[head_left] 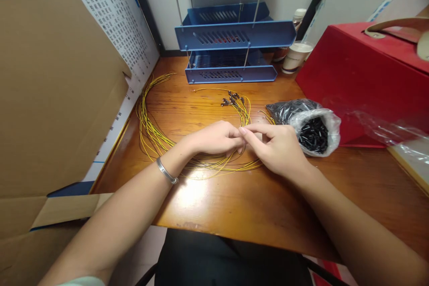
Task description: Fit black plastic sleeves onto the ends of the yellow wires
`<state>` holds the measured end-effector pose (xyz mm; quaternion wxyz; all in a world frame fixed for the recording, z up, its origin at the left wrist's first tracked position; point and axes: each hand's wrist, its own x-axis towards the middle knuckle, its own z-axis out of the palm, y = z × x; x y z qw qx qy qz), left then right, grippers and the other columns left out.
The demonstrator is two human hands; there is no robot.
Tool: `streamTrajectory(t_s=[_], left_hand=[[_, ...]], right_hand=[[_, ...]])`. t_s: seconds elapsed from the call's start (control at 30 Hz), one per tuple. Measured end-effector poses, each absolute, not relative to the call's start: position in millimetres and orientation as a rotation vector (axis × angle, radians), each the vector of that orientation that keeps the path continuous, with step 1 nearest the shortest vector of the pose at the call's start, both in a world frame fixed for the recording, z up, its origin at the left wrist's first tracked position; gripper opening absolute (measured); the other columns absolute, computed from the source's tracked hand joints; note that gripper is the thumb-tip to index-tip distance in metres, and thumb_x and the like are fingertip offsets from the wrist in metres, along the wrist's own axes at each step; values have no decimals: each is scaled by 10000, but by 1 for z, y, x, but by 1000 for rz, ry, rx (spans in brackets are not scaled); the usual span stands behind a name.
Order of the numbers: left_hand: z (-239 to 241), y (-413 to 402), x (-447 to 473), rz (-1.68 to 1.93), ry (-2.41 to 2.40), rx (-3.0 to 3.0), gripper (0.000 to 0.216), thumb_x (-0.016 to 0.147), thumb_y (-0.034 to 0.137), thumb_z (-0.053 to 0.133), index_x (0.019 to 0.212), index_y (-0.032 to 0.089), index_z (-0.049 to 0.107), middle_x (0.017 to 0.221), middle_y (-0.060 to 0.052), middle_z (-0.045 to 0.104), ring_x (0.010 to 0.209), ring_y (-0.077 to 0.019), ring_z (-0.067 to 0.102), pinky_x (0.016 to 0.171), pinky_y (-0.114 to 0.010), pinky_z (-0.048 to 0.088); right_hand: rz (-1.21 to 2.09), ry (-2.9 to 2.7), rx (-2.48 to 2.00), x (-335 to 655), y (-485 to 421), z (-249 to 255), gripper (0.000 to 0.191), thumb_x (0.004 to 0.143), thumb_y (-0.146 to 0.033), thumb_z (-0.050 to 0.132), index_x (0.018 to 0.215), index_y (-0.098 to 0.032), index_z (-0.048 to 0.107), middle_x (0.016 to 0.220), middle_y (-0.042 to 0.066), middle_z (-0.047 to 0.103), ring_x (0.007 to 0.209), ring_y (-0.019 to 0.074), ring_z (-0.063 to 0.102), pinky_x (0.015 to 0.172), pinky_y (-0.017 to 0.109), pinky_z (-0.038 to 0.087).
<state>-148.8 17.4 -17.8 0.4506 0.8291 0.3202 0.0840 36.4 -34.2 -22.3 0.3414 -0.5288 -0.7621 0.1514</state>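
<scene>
My left hand and my right hand meet over the middle of the desk, fingertips together. Both are closed in a pinch, and what lies between the fingers is too small and hidden to make out. Under and around them runs a loose bundle of thin yellow and dark wires, curving in a wide loop. Just beyond my fingers, several wire ends carry small black tips. Beside my right hand, an open clear plastic bag holds many small black tube-like pieces.
A blue tiered file tray stands at the back of the wooden desk. Right of it is a paper cup, with a bottle behind. A large red box fills the right side. Cardboard walls the left.
</scene>
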Motion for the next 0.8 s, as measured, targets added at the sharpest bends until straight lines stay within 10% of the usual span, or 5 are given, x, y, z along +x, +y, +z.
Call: streamTrajectory(t_s=[0.2,0.37,0.53,0.8], left_hand=[[-17,17,-149,192,817,2052,354,963,338,508,751,128,698,590,1,652,569,-102,584,624,-199,422],[-18,17,-149,212,790,2053,373,977,336,476,749,135,692,615,0,654,593,-100,596,654,-197,436],[-16,16,-149,202,809,2061,352,954,297,498,694,137,673,583,9,639,562,-90,574,637,-195,423],[-18,17,-149,197,812,2072,338,959,309,500,739,136,689,603,7,658,570,-91,585,640,-191,429]], right_hand=[[374,-1996,-1391,35,-34,-22,423,893,-342,621,1266,-171,725,791,46,782,613,180,668,667,307,507],[384,-1976,-1363,35,-34,-22,269,912,-324,595,955,-194,825,731,38,774,603,169,672,666,291,498],[354,-1998,-1371,35,-34,-21,390,892,-337,634,1212,-154,761,856,72,803,634,183,695,678,303,507],[365,-2013,-1389,35,-34,-21,308,910,-324,608,1090,-179,812,888,67,812,697,200,723,711,311,527]])
